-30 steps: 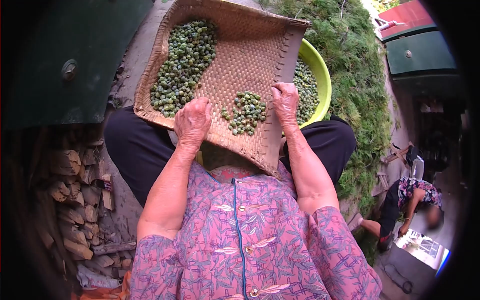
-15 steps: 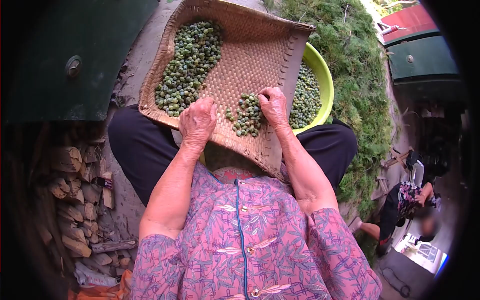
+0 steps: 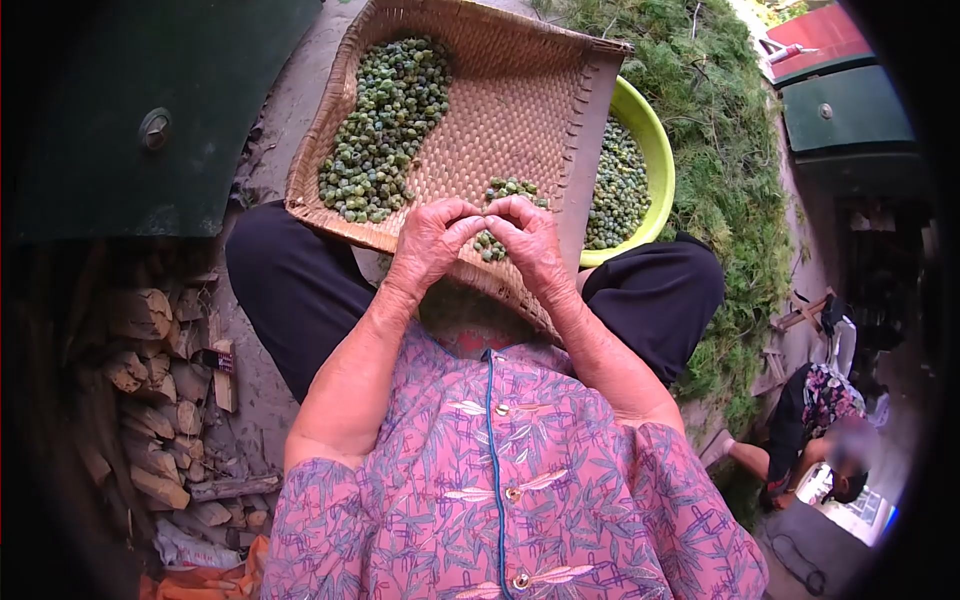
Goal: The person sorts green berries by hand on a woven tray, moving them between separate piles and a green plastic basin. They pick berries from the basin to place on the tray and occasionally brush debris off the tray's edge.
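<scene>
A woven winnowing basket (image 3: 500, 110) lies tilted across my lap. Small round green fruits (image 3: 385, 130) form a long heap along its left side, and a smaller pile (image 3: 515, 188) sits near its right edge. My left hand (image 3: 435, 240) and my right hand (image 3: 530, 245) meet over the basket's near part, thumbs and fingertips pinched together and almost touching. Whatever is between the fingertips is too small or hidden to make out. Part of the small pile is covered by my right hand. A lime-green basin (image 3: 655, 150) with more green fruits (image 3: 615, 190) stands just right of the basket.
Feathery green branches (image 3: 690, 110) cover the ground on the right. Split firewood (image 3: 150, 400) is stacked at the left, below a dark green panel (image 3: 100, 120). Another person (image 3: 815, 420) is bent over at the far right.
My right hand has come left from the small pile, and my left hand has moved right, so their fingertips now meet. The person at the right bends lower.
</scene>
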A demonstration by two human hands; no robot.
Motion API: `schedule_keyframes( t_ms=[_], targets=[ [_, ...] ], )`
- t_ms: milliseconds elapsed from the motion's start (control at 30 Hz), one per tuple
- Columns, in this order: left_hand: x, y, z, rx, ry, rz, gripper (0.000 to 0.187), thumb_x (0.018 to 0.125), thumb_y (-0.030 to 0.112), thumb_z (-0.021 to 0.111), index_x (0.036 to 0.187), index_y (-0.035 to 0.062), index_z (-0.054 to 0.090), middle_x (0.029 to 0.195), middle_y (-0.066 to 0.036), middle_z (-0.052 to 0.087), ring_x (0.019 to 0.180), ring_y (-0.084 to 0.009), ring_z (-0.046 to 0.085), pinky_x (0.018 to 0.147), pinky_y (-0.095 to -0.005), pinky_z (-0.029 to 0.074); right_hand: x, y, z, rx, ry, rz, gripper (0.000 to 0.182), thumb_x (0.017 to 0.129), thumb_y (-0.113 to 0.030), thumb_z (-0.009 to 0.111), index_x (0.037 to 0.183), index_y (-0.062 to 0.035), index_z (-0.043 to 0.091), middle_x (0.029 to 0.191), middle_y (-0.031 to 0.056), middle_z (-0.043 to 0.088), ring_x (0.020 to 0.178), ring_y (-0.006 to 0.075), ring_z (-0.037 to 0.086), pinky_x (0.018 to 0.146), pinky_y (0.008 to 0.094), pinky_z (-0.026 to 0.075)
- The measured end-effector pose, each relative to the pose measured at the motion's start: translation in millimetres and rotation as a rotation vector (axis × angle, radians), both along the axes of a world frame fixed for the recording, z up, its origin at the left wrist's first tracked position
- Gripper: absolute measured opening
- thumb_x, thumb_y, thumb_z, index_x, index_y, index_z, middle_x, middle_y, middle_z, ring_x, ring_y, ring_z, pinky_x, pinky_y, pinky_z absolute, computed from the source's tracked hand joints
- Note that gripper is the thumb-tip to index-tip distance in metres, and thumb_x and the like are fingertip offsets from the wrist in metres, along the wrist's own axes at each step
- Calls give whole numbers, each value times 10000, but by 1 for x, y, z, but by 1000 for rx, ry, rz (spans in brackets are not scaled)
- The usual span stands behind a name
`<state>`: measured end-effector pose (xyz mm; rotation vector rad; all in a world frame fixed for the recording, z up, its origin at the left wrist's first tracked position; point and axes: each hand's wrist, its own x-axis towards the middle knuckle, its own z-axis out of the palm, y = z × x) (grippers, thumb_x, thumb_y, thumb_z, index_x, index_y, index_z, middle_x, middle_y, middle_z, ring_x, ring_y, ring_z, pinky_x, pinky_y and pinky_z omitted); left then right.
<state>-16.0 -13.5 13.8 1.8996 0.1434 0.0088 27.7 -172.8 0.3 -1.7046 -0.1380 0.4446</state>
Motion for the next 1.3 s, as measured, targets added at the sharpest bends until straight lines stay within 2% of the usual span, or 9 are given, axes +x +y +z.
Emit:
schedule_keyframes(
  t_ms=[267,367,400,467,533,733,833,1067,1300],
  targets=[
    [2,10,-3,-356,146,72,132,834,87,656,935,1,662,816,-2,643,758,-77,572,691,-240,475,-6,-1,11,346,293,-174,103,830,-92,623,878,0,628,760,-4,594,677,62,533,588,243,452],
    [3,8,-2,-357,121,106,149,812,59,665,944,-10,656,849,-22,660,803,-88,599,737,-248,496,-23,-10,31,-48,-82,246,93,828,-82,616,873,0,614,733,22,605,678,77,545,616,262,465],
    [3,8,-2,-339,120,120,153,798,53,672,935,-14,657,853,-37,672,814,-93,613,745,-255,508,-32,-9,39,-84,-10,353,73,809,-52,606,870,-15,622,733,47,611,699,97,571,643,278,482],
    [3,6,-5,-333,111,80,150,798,42,666,938,-11,659,862,-34,671,811,-89,613,748,-248,508,-46,-9,34,-97,-297,564,150,751,6,584,884,-36,638,782,116,637,769,256,639,723,355,508],
    [1,3,-4,-275,97,60,153,796,30,663,944,-9,660,863,-32,671,810,-86,613,741,-242,508,-55,-4,26,-39,-446,636,153,750,-38,611,900,-45,644,811,135,644,810,313,633,748,386,505],
    [-2,-8,-2,-208,65,-19,211,794,30,658,1002,0,659,919,-56,680,815,-111,633,735,-260,518,-48,-14,40,-150,-192,662,172,810,-176,632,921,-48,660,826,145,650,816,320,638,738,398,505],
    [-3,-13,-9,-95,45,-78,318,802,73,641,1116,20,633,1000,-116,680,850,-192,664,751,-305,529,-45,-20,35,-95,-241,568,151,815,-164,646,909,-48,667,786,137,652,761,290,648,692,379,505],
    [-5,-6,-19,-96,17,1,280,837,15,616,1116,-7,632,1013,-97,676,922,-140,636,828,-266,508,-8,-54,19,-293,-133,72,126,817,-115,639,895,-18,659,738,119,644,680,194,623,645,321,482],
    [0,8,-12,11,-40,208,229,816,37,624,1040,-1,656,913,-118,694,833,-178,672,755,-273,523,19,-81,-38,-542,-337,-168,175,746,-86,676,904,-33,624,834,135,625,791,289,628,731,378,495]
  ],
)
